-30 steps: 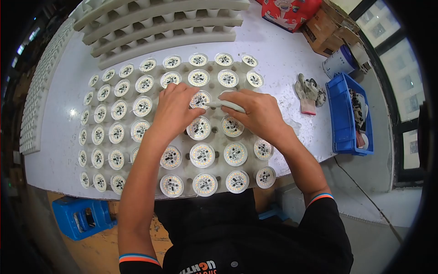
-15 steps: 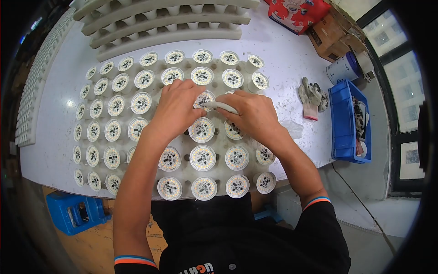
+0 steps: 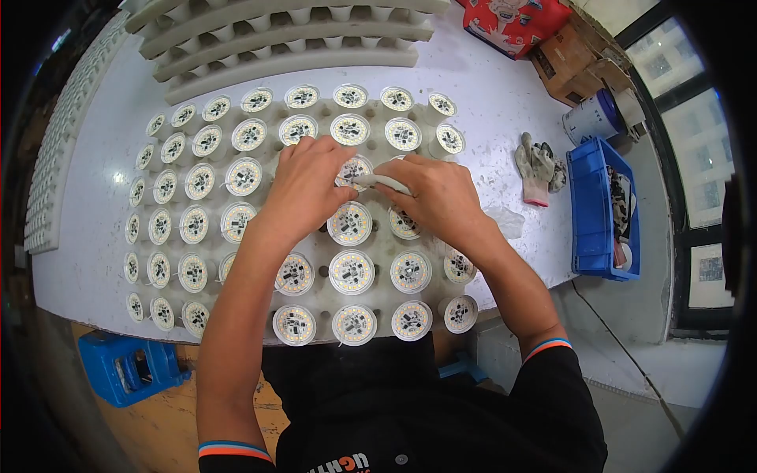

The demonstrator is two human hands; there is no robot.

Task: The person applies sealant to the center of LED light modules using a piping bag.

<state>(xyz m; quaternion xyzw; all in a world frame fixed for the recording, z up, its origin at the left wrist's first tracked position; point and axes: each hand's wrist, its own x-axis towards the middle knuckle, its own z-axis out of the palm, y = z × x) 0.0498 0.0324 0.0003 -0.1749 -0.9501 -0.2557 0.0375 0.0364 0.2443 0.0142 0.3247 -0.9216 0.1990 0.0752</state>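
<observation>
The right hand [image 3: 438,197] pinched a slim white tool [image 3: 384,184] between thumb and fingers, its tip on an LED module [image 3: 355,167] near the middle of the foam tray [image 3: 381,296] on the bench [image 3: 489,94]. The left hand [image 3: 303,185], at nine o'clock of the tool, rested curled fingers on that module's rim; whether they gripped it could not be told. A glove [image 3: 536,167] lay at three o'clock.

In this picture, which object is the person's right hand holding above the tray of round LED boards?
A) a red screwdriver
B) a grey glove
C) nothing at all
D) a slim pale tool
D: the right hand grips a slim pale tool, its tip at an LED board beside the left hand. The glove lies apart, near the blue bin.
</observation>
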